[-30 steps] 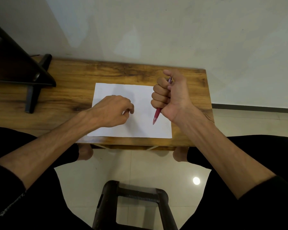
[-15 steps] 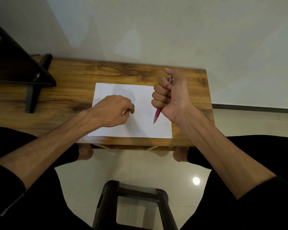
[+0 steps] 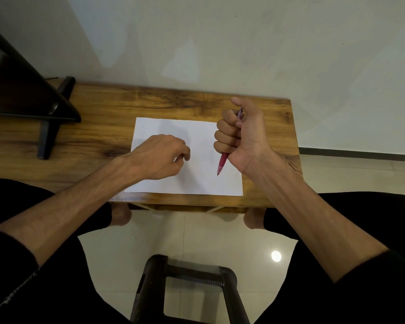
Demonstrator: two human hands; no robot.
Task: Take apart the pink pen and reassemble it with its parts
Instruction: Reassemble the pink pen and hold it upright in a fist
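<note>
The right hand [image 3: 242, 134] is a tight fist around one pink pen [image 3: 222, 163], held up over the right part of the paper. The pen is long and tilted — its tip points down toward the person, its other end pokes out the top of the fist by the thumb. The left hand [image 3: 160, 156] rests curled on the one white paper [image 3: 197, 181]; I cannot tell if it holds anything. The paper lies flat on the wooden table [image 3: 98, 127].
</note>
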